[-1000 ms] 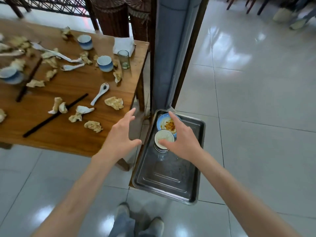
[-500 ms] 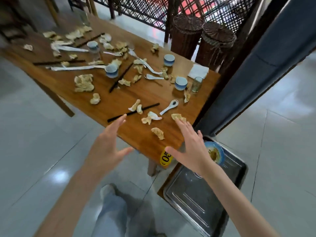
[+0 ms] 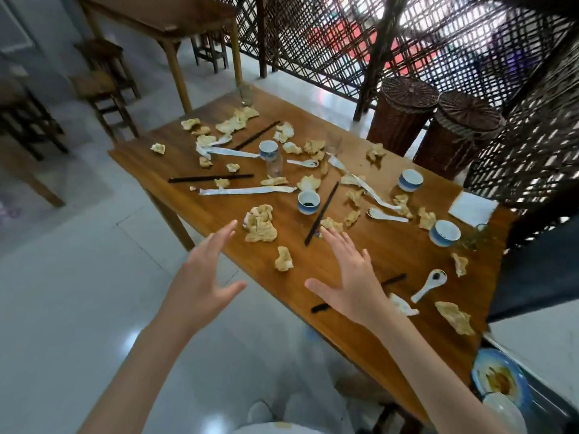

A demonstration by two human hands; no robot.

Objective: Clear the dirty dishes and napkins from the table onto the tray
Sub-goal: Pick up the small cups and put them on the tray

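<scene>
Barely begun, I judge — a blue-rimmed sauce-stained plate [image 3: 496, 375] and a white bowl [image 3: 504, 413] sit at the lower right on the metal tray [image 3: 546, 405]. The long wooden table [image 3: 360, 249] holds blue-and-white cups [image 3: 308, 202], white spoons [image 3: 429, 285], black chopsticks [image 3: 322, 213] and crumpled yellowish napkins [image 3: 260, 223]. The left hand [image 3: 200, 280] and right hand [image 3: 354, 283] hover with fingers spread — both empty.

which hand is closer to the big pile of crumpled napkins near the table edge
Left. The left hand has its fingertips just beside the big napkin pile, to its left. The right hand is farther off, below and to its right.
</scene>
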